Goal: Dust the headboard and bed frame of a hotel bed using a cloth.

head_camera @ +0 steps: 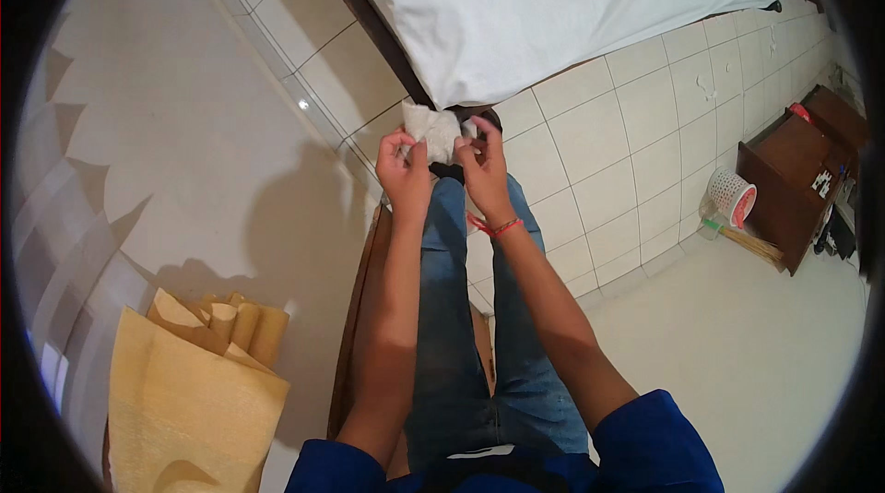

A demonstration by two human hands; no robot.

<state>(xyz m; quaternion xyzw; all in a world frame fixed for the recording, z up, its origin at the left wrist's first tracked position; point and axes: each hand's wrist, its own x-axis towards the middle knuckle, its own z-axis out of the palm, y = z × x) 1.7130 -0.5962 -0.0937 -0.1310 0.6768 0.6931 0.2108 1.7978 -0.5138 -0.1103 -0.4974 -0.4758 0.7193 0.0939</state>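
A small crumpled white cloth [432,133] is held up between my two hands, above my knees. My left hand [403,171] pinches its left side between thumb and fingers. At the cloth's right edge is my right hand [487,171], thumb against the fabric and index finger raised and bent. Some of the right fingertips are blurred, and the fingers behind the cloth are hidden. Just beyond the cloth is the corner of a white sheet [553,9] draped over a dark-framed piece of furniture. My legs in blue jeans [449,299] extend below the hands.
A wooden seat [359,327] is under me, beside the wall. Tan folded sheet material [193,389] stands at lower left. On the right are a white perforated basket [729,192], a stick broom [750,244] and dark brown wooden furniture [781,182]. Pale tiles [622,147] cover the floor.
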